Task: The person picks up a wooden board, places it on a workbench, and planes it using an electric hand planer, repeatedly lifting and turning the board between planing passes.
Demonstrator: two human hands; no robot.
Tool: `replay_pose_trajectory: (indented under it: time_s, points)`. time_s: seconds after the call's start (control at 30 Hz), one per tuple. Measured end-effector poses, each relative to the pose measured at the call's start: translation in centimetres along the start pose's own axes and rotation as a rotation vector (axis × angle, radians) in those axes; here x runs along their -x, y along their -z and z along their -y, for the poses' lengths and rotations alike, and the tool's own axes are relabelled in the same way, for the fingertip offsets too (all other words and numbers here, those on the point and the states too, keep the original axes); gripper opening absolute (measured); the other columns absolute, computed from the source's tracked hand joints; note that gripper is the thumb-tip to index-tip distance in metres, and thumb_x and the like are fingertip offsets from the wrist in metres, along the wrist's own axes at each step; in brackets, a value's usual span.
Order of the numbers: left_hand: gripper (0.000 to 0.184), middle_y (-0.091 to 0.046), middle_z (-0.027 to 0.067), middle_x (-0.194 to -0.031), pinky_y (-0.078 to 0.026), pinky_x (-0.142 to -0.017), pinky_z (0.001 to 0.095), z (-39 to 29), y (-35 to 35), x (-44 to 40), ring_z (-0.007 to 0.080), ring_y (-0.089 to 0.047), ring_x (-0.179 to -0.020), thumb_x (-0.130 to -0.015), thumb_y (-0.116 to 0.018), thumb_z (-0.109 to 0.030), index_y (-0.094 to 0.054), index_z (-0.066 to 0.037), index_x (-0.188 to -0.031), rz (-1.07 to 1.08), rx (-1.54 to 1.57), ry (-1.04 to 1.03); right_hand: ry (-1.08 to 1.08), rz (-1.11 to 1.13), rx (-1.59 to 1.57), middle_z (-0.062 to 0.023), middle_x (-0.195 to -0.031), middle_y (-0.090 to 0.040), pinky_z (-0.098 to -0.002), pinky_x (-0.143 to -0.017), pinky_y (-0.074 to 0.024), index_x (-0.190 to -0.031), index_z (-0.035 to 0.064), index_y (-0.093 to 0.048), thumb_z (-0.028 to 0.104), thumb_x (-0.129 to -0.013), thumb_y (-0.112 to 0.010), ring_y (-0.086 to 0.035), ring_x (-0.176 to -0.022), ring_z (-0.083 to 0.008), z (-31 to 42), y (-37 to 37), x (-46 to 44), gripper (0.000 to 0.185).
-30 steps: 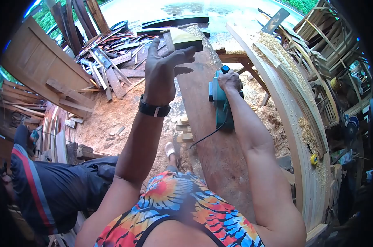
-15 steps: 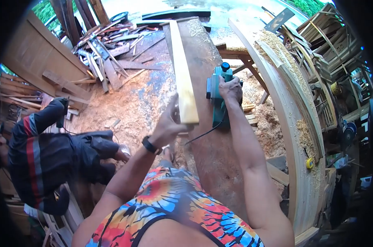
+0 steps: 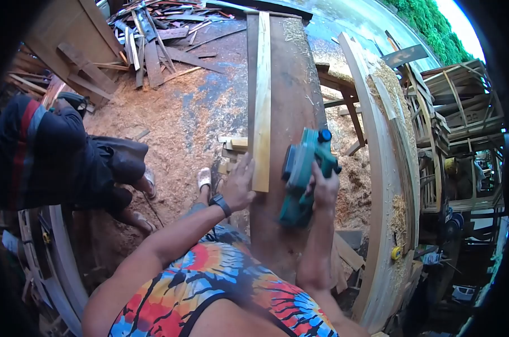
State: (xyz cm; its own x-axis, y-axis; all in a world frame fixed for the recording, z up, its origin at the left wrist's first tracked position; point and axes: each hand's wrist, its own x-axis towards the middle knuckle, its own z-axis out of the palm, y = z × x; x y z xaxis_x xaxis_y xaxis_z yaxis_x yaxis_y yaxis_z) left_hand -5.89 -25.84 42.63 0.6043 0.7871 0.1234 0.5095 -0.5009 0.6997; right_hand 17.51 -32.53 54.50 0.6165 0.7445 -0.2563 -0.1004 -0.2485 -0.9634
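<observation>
My right hand [image 3: 325, 188] is wrapped round the handle of a green electric planer [image 3: 300, 185]. The planer is turned partly on its side over the right part of the bench, slightly blurred. A long, pale wooden board [image 3: 262, 106] lies lengthwise along the left edge of the brown workbench [image 3: 288, 73]. Beside the near end of that board is my left hand [image 3: 240, 184], its fingers stretched out along the board's side and the bench edge. I wear a dark watch [image 3: 221, 205] on the left wrist.
Long planks [image 3: 372, 140] with shavings and a yellow tape measure [image 3: 396, 253] stand to the right. At left, a person in a dark jacket [image 3: 35, 151] bends over. Scrap wood [image 3: 159, 33] is piled at the far left; sawdust [image 3: 164, 112] covers the floor.
The board's near end has turned and now lies flat along the bench edge. My left hand has loosened from its end to its side. The planer has come nearer and tilted.
</observation>
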Motion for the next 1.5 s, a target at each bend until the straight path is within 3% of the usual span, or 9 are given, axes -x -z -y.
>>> replay_pose_trajectory:
  time_s: [0.3,0.43,0.5,0.7,0.8,0.9,1.1,1.3,1.5]
  points:
    - [0.111,-0.019,0.0293,-0.161,-0.027,-0.120,0.0417,2.9,-0.1,1.5,0.0422,-0.029,-0.147,-0.079,-0.080,-0.027,-0.008,0.004,-0.157,0.125,0.356,0.053,-0.154,-0.002,-0.139,-0.0037,-0.064,-0.050,-0.0282,-0.045,-0.0436,-0.125,0.0000,-0.053,0.041,-0.099,-0.063,-0.050,-0.046,-0.0130,1.5,0.1,14.3,0.050]
    - [0.093,-0.027,0.0287,-0.159,-0.024,-0.122,0.0390,4.4,0.5,5.1,0.0370,-0.030,-0.148,-0.097,-0.057,-0.049,-0.011,0.006,-0.157,0.324,0.638,0.431,-0.127,0.069,-0.185,-0.0040,-0.065,-0.050,-0.0274,-0.046,-0.0439,-0.121,-0.0022,-0.050,0.057,-0.101,-0.048,-0.050,-0.047,-0.0129,2.2,-1.9,13.0,0.062]
    - [0.075,-0.037,0.0200,-0.158,-0.025,-0.121,0.0368,8.0,-2.0,7.9,0.0297,-0.035,-0.147,-0.105,-0.039,-0.051,-0.027,0.004,-0.154,0.780,0.891,0.525,-0.114,0.095,-0.155,-0.0036,-0.065,-0.050,-0.0273,-0.046,-0.0442,-0.113,-0.0025,-0.050,0.059,-0.102,-0.043,-0.050,-0.047,-0.0127,2.9,-3.3,11.5,0.063]
    - [0.050,-0.059,0.0120,-0.139,-0.037,-0.111,0.0361,8.5,-1.0,4.6,0.0220,-0.053,-0.128,-0.106,-0.045,-0.036,-0.054,-0.001,-0.142,1.477,1.013,0.321,-0.135,0.139,-0.203,-0.0036,-0.064,-0.051,-0.0252,-0.046,-0.0417,-0.107,-0.0014,-0.053,0.056,-0.103,-0.044,-0.050,-0.048,-0.0114,3.3,-8.6,6.0,0.058]
    - [0.047,-0.066,0.0136,-0.126,-0.041,-0.107,0.0375,10.5,-0.9,2.1,0.0229,-0.058,-0.121,-0.098,-0.059,-0.032,-0.061,0.001,-0.132,1.563,0.977,0.024,-0.126,0.161,-0.159,-0.0038,-0.063,-0.052,-0.0253,-0.046,-0.0419,-0.103,-0.0017,-0.055,0.057,-0.103,-0.043,-0.051,-0.049,-0.0111,3.3,-11.2,2.5,0.060]
    - [0.052,-0.068,0.0172,-0.116,-0.042,-0.107,0.0386,10.8,1.1,-2.1,0.0265,-0.061,-0.117,-0.087,-0.072,-0.033,-0.063,0.003,-0.124,1.415,0.665,0.257,-0.142,0.163,-0.123,-0.0039,-0.063,-0.054,-0.0247,-0.047,-0.0409,-0.101,-0.0023,-0.057,0.059,-0.101,-0.045,-0.051,-0.050,-0.0100,3.6,-13.7,-1.3,0.063]
    - [0.076,-0.031,0.0275,-0.154,-0.028,-0.119,0.0464,16.7,0.3,-8.4,0.0433,-0.031,-0.143,-0.074,-0.077,-0.030,-0.052,-0.001,-0.139,0.959,0.665,-0.019,-0.187,0.141,-0.126,-0.0035,-0.063,-0.054,-0.0242,-0.046,-0.0400,-0.104,-0.0038,-0.058,0.064,-0.095,-0.054,-0.051,-0.051,-0.0091,6.4,-17.6,-8.9,0.068]
    - [0.057,-0.064,0.0249,-0.124,-0.045,-0.103,0.0456,17.2,2.1,-16.4,0.0389,-0.058,-0.122,-0.072,-0.058,-0.013,-0.063,-0.007,-0.128,1.675,0.575,-0.115,-0.261,0.128,-0.053,-0.0052,-0.063,-0.054,-0.0255,-0.046,-0.0423,-0.107,-0.0049,-0.056,0.078,-0.079,-0.061,-0.053,-0.050,-0.0125,9.2,-20.5,-16.7,0.088]
    - [0.043,-0.070,0.0124,-0.098,-0.049,-0.087,0.0405,21.1,4.5,-21.3,0.0278,-0.065,-0.098,-0.080,-0.077,-0.037,-0.067,-0.006,-0.107,1.648,0.692,0.170,-0.265,0.118,-0.016,-0.0049,-0.063,-0.055,-0.0241,-0.045,-0.0414,-0.106,-0.0043,-0.058,0.078,-0.077,-0.064,-0.054,-0.051,-0.0120,11.3,-23.0,-23.5,0.087]
